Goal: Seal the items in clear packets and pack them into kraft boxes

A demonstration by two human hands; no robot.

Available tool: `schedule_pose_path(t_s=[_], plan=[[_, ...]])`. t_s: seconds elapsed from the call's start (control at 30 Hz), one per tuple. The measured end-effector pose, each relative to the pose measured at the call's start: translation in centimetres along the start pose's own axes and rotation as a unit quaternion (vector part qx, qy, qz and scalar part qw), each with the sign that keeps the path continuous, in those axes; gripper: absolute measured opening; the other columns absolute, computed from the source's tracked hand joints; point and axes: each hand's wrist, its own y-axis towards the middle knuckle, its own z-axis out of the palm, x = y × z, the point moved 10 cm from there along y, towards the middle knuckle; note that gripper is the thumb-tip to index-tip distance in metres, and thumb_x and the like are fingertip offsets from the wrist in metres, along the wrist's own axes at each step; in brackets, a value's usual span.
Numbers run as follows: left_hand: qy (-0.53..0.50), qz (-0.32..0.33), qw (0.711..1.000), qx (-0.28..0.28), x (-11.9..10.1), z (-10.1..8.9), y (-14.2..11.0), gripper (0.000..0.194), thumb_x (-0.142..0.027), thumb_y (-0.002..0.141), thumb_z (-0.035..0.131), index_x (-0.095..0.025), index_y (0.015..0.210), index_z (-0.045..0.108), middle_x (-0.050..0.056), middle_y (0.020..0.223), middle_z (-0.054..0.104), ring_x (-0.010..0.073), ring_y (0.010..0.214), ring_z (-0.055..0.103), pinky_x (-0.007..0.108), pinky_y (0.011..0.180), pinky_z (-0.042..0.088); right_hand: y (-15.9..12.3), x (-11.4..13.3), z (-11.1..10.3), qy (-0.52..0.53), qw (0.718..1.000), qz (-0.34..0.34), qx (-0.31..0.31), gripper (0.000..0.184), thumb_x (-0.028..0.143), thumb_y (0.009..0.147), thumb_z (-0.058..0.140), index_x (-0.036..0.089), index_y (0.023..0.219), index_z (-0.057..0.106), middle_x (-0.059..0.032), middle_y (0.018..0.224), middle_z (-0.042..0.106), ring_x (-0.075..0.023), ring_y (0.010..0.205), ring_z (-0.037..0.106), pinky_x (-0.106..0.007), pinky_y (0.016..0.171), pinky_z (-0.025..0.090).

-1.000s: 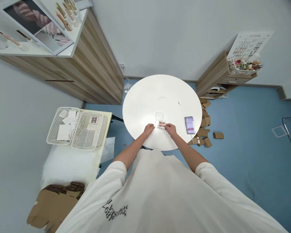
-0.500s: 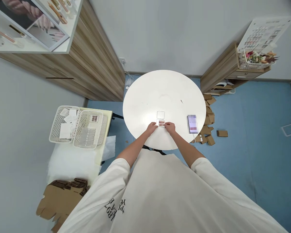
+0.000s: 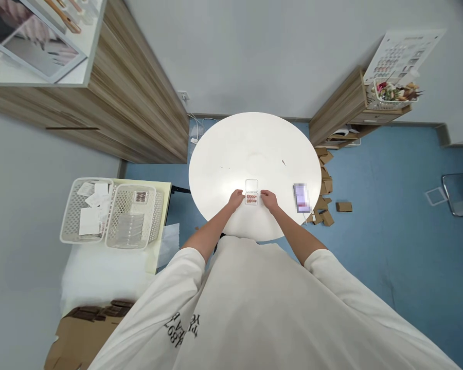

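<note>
And here's the left hand (image 3: 236, 199), fingers (image 3: 239, 192) bent and aimed inward, facing the right hand (image 3: 269, 199), whose own fingers curl back toward them, the two sets nearly level with a narrow gap between! Just behind those fingers sit the left wrist (image 3: 229, 208) and right wrist (image 3: 277, 210), and farther back the bare left forearm (image 3: 212, 229) and right forearm (image 3: 295, 233) spread apart toward the torso. How tightly either hand is closed is too small to tell.
</note>
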Motion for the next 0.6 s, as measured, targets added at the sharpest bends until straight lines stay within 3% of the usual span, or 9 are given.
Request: schedule_pose_path(t_s=[0.17,0.33,0.6], plan=[[-0.008,0.026,1.0,0.007,-2.1,0.7,1.8,0.049,-0.016,0.069,0.074,-0.022,0.115,0.061,0.014,0.143,0.055,0.0292,0.136,0.049,0.04,0.107,0.04,1.3,1.9,1.1,0.049,0.999,-0.007,0.009,0.057,0.02,0.074,0.058,0.019,0.131,0.064,-0.01,0.138,0.064,-0.0223,0.125,0.061,-0.039,0.106,0.048],[-0.03,0.011,0.999,0.037,-2.3,1.7,2.2,0.057,-0.015,0.069,0.07,-0.022,0.124,0.056,0.014,0.151,0.05,0.0292,0.132,0.053,0.04,0.101,0.044,1.4,2.2,2.5,0.078,0.996,0.015,0.032,0.067,0.02,0.075,0.057,0.019,0.142,0.055,-0.0118,0.141,0.06,-0.0237,0.125,0.06,-0.039,0.101,0.052],[-0.018,-0.009,0.999,0.051,-2.0,1.2,2.2,0.074,-0.021,0.066,0.072,-0.024,0.137,0.05,0.014,0.147,0.049,0.0291,0.124,0.057,0.039,0.095,0.047,0.4,2.6,2.2,0.111,0.992,0.032,0.046,0.055,0.041,0.085,0.061,0.022,0.138,0.058,-0.0105,0.132,0.064,-0.0223,0.111,0.064,-0.035,0.089,0.055]])
